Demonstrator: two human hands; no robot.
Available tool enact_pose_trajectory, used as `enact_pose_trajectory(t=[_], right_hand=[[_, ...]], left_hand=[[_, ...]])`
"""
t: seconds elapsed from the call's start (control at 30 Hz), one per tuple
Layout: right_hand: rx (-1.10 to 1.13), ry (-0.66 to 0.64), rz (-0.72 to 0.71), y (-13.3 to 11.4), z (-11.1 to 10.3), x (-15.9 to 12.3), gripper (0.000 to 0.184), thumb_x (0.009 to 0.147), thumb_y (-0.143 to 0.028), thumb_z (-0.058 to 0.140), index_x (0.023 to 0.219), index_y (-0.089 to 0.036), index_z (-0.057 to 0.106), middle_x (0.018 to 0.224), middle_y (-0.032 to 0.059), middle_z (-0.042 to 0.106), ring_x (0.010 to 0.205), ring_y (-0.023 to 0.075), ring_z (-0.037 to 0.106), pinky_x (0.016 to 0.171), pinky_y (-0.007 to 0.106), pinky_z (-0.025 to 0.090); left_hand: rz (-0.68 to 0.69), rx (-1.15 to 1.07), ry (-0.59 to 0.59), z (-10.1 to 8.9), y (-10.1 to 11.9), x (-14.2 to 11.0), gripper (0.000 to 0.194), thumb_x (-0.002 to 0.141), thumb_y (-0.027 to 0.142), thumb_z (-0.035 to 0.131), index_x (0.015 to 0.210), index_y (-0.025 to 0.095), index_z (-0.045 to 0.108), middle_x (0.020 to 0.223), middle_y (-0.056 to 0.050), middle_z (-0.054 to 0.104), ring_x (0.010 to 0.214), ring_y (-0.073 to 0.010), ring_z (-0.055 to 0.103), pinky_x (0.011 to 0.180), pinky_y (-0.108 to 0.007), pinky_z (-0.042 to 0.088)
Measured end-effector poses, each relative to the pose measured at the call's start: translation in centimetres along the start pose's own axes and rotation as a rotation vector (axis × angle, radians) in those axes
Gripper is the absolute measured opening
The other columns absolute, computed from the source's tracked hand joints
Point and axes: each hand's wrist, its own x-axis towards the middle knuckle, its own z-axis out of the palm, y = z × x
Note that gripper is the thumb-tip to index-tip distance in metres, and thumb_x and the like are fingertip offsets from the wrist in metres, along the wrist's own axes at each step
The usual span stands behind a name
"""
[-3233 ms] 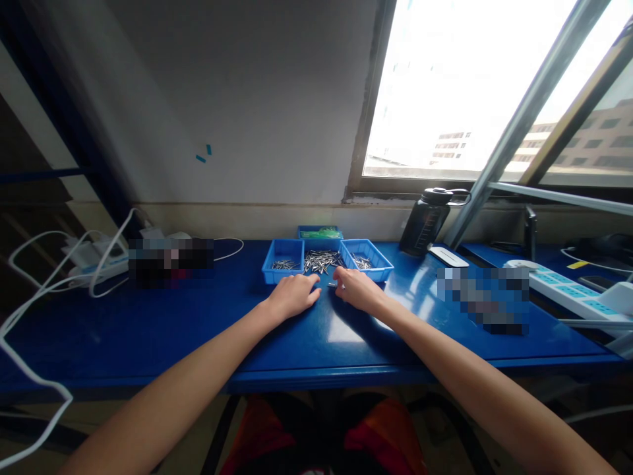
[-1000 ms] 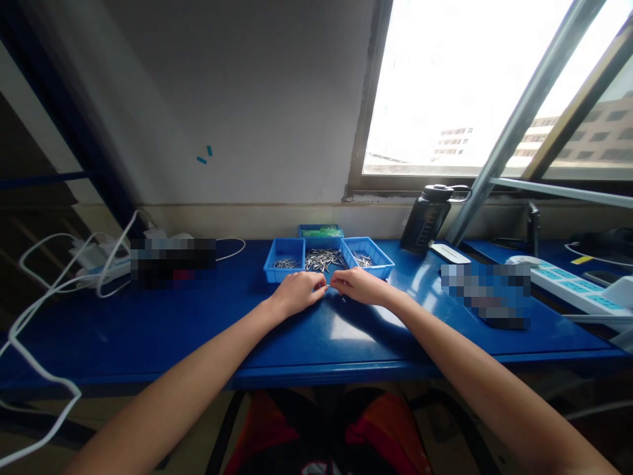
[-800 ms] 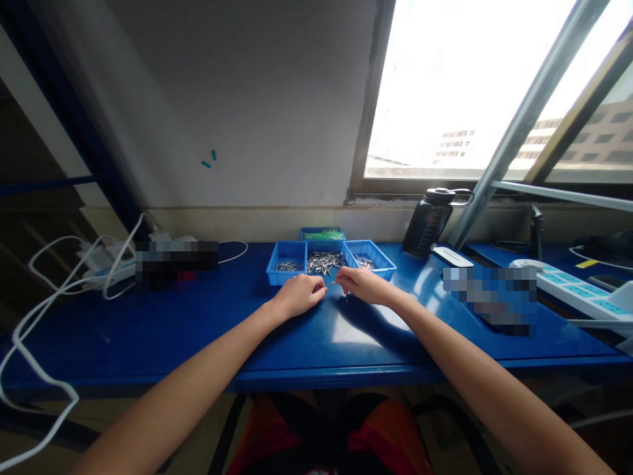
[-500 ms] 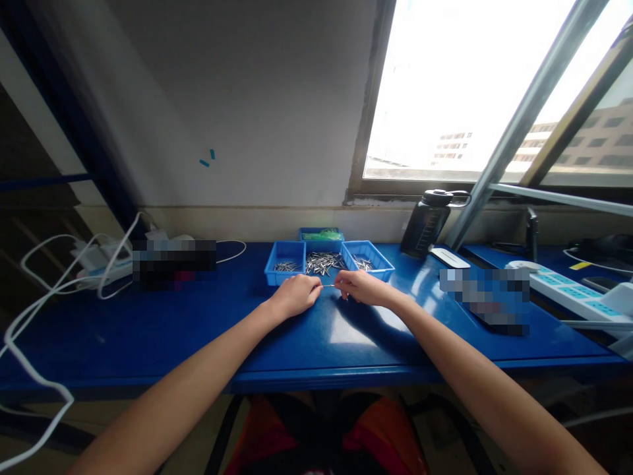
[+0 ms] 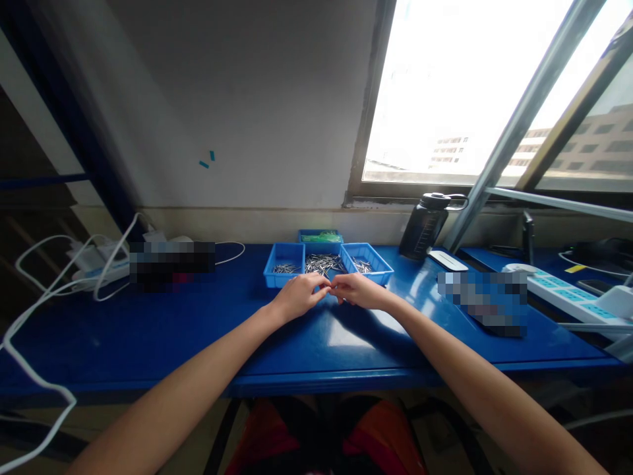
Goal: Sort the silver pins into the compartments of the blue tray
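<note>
My left hand [image 5: 300, 294] and my right hand [image 5: 359, 290] meet just in front of the blue trays, fingertips touching. Both are closed in a pinch. A thin metal pin is between them, now mostly hidden by the fingers. Beyond my left hand stands the left blue tray [image 5: 270, 278], with a small pile of slim silvery metal pieces [image 5: 285, 269] in it. The right blue tray [image 5: 386, 272], past my right hand, holds similar pieces [image 5: 362, 266]. A larger heap of shiny metal pins [image 5: 324, 264] lies between these two trays.
Behind the heap, a small blue tray [image 5: 302, 233] holds a green plastic bag [image 5: 321, 238]. A black bottle [image 5: 423, 227] stands to the right, near a white flat device [image 5: 448, 260] and a power strip [image 5: 558, 288]. White cables [image 5: 37, 376] run along the left side.
My hands have come together: the gap between the fingertips, where the thin metal pin showed, has closed. The trays have not moved on the table.
</note>
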Motion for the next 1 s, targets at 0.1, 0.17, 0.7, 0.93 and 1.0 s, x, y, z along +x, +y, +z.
enact_pose_trajectory(t=[0.1,0.17,0.7,0.93,1.0], right_hand=[[0.056,0.010,-0.006,-0.1,-0.2,0.0,0.032,0.080,-0.044,0.044,0.087,-0.014,0.055,0.065,0.0010,0.060,0.045,0.0067,0.044,0.045,0.019,0.037],[0.064,0.010,-0.003,0.0,-0.3,0.0,0.033,0.080,-0.044,0.045,0.088,-0.014,0.055,0.065,0.0007,0.059,0.045,0.0067,0.044,0.045,0.019,0.037],[-0.061,-0.006,0.018,0.1,-0.6,-0.1,0.034,0.081,-0.043,0.044,0.094,-0.016,0.058,0.064,0.0003,0.060,0.049,0.0084,0.049,0.049,0.020,0.039],[-0.142,0.022,0.014,0.2,-0.5,-0.1,0.026,0.081,-0.036,0.044,0.086,-0.017,0.061,0.063,0.0005,0.061,0.049,0.0081,0.048,0.052,0.020,0.037],[-0.166,0.017,0.012,0.3,-0.4,-0.1,0.024,0.081,-0.034,0.046,0.085,-0.017,0.061,0.062,0.0006,0.062,0.051,0.0087,0.050,0.053,0.020,0.037]], left_hand=[[0.002,-0.053,-0.012,0.0,-0.2,0.2,0.021,0.081,0.027,0.046,0.094,0.020,0.061,0.083,-0.001,0.061,0.069,-0.0116,0.054,0.066,-0.022,0.042],[0.003,-0.066,-0.016,0.0,-0.3,0.2,0.021,0.080,0.026,0.046,0.094,0.019,0.061,0.084,-0.001,0.062,0.071,-0.0118,0.054,0.068,-0.023,0.042],[-0.098,0.142,-0.078,-0.3,0.5,-0.3,0.020,0.080,0.035,0.044,0.085,0.020,0.057,0.077,-0.002,0.064,0.066,-0.0158,0.057,0.057,-0.024,0.039],[-0.102,0.153,-0.088,-0.1,0.3,-0.3,0.023,0.081,0.036,0.043,0.087,0.020,0.059,0.079,-0.004,0.064,0.072,-0.0178,0.059,0.062,-0.025,0.041],[-0.105,0.157,-0.090,-0.1,0.3,-0.3,0.024,0.081,0.036,0.043,0.087,0.020,0.060,0.079,-0.004,0.064,0.073,-0.0178,0.059,0.062,-0.024,0.041]])
